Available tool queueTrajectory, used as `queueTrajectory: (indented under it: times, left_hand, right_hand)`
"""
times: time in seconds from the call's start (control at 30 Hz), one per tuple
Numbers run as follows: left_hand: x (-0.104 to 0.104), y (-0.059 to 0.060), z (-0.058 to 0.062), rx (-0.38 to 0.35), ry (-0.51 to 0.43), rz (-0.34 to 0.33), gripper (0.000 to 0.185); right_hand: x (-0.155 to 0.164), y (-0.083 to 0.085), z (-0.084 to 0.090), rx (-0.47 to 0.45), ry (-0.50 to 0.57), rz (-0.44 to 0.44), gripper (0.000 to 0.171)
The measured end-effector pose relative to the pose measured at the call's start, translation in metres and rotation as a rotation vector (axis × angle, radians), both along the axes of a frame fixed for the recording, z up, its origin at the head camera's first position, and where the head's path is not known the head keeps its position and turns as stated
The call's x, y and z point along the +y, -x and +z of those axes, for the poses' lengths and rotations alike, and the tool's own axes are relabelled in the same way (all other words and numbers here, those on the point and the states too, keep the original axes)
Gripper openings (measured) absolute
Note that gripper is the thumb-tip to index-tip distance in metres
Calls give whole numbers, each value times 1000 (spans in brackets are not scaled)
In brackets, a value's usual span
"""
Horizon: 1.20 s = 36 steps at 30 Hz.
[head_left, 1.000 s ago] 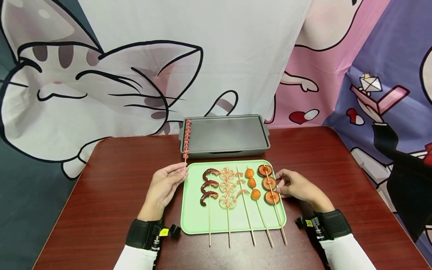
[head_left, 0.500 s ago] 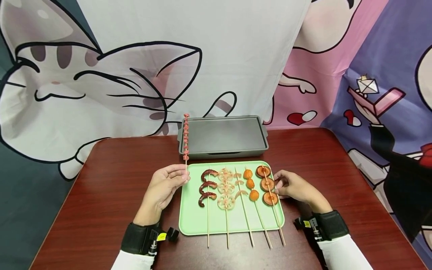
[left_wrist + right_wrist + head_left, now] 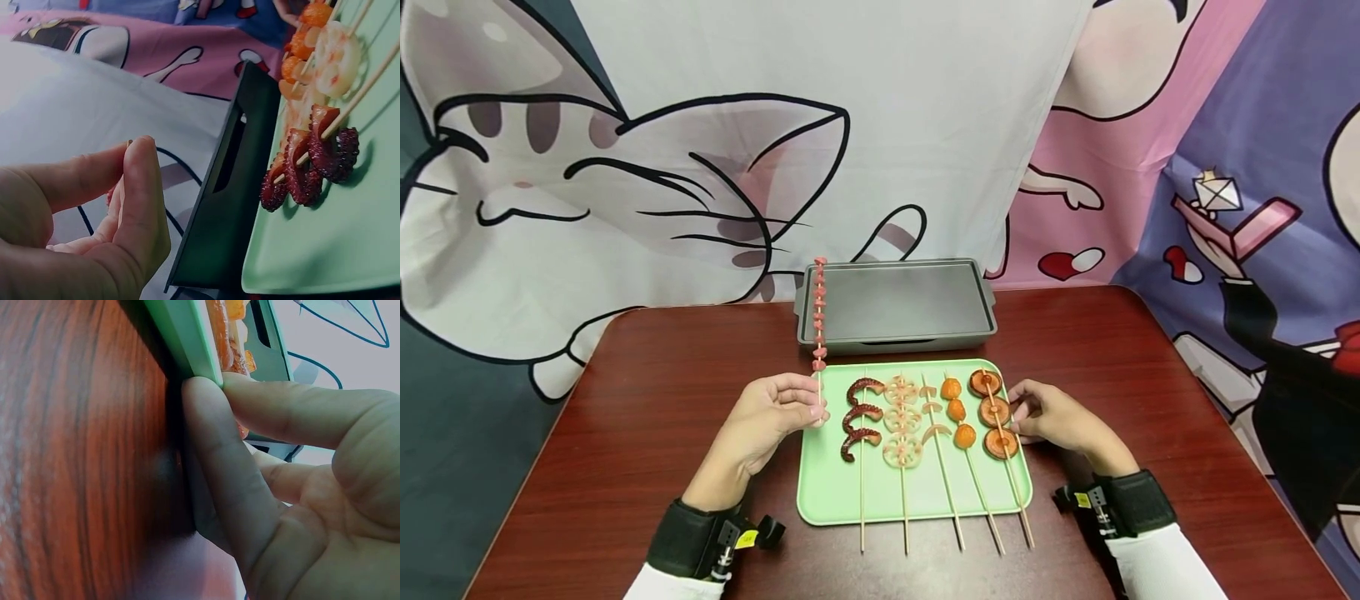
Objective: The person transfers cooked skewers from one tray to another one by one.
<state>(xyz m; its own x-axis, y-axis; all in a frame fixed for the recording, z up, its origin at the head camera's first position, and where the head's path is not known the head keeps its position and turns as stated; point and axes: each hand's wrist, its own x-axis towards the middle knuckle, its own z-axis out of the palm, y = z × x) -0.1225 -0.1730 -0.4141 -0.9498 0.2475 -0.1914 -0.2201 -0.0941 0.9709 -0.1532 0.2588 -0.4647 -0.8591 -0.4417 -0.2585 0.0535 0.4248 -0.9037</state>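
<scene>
my left hand (image 3: 758,425) pinches the sausage skewer (image 3: 818,321) upright, just left of the green tray (image 3: 917,492). my right hand (image 3: 1051,414) grips the tray's right edge, beside the mushroom skewer (image 3: 1000,433).

- Table (image 3: 625,400) under both hands: glossy, dark red wood grain.
- Tray (image 3: 917,492) between the hands: smooth, matt green plastic.
- Pan (image 3: 898,300) beyond the hands: matt grey metal.
- Skewer sticks (image 3: 955,517): pale wood.

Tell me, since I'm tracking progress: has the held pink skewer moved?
Yes. The pink skewer in the left hand shifted slightly right, toward the green tray.
</scene>
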Motion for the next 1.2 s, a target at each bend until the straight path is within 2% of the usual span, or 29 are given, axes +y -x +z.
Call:
queueTrajectory:
  times: [0.2, 0.5, 0.67, 0.9, 1.2]
  left_hand:
    - [3, -8, 2, -2, 72, -45, 43]
    - [5, -25, 1, -41, 121, -110, 39]
    - [4, -33, -1, -70, 146, -116, 36]
    - [3, -46, -10, -105, 184, -151, 34]
    - [4, -61, -23, -134, 178, -199, 35]
  right_hand:
    - [0, -1, 0, -6, 1, -6, 37]
    - [0, 0, -1, 14, -15, 8, 37]
    - [0, 0, 0, 10, -12, 4, 36]
    - [0, 0, 0, 3, -6, 4, 37]
    - [2, 2, -3, -2, -31, 2, 35]
